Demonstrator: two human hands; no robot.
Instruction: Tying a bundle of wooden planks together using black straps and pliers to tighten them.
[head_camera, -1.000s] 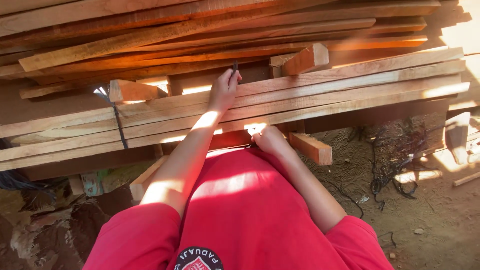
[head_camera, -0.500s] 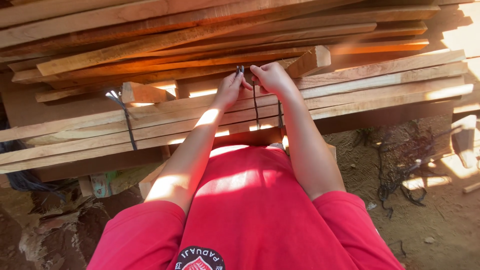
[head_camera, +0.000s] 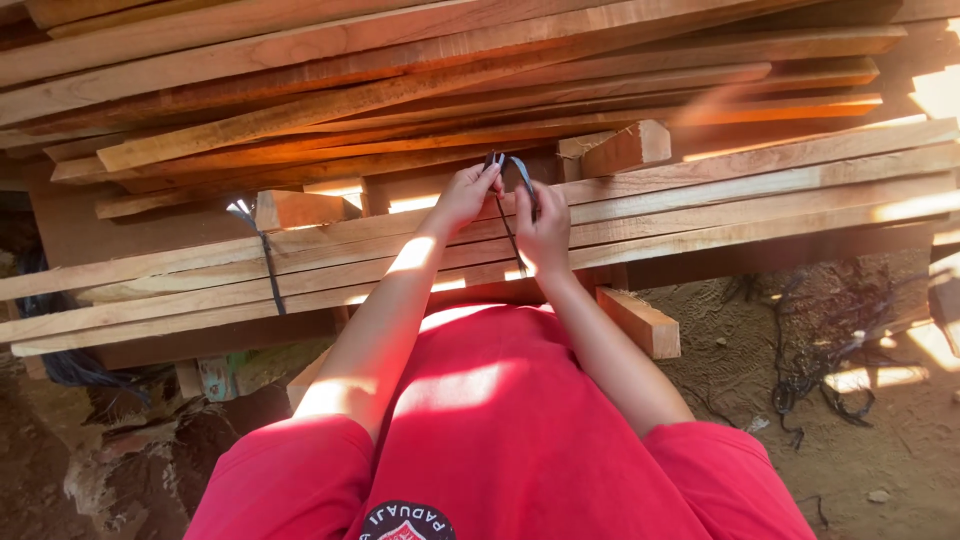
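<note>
Head view puts both my hands on a thin dark strap (head_camera: 512, 175) that runs over the nearest bundle of planks (head_camera: 700, 200). My left hand (head_camera: 462, 197) pinches one end of it up at the far edge of the bundle, fingertips closed on the strap. My right hand (head_camera: 545, 232) lies just beside it, a little nearer to me, fingers curled around the other run of the strap where it comes up over the top board.

I judge the strap light, flat and limp: it bends into a small loop between my hands and holds no shape of its own. It looks smooth, so it may slide through a loose pinch; a firm grip close to the crossing point, near each free end, seems the best hold. The planks themselves look stiff, rough-sawn and heavy, long enough that they run out of frame on both sides.

A second strap (head_camera: 268, 262) already circles the same bundle further to my left, with a tied tail sticking up. More dark strapping (head_camera: 820, 365) lies tangled on the dirt ground to the right.

Where the strap passes under the bundle is hidden by the boards and by my red shirt (head_camera: 500, 430). Whether a knot has formed between my fingers I cannot tell; the loop is small and partly covered by my right hand.
</note>
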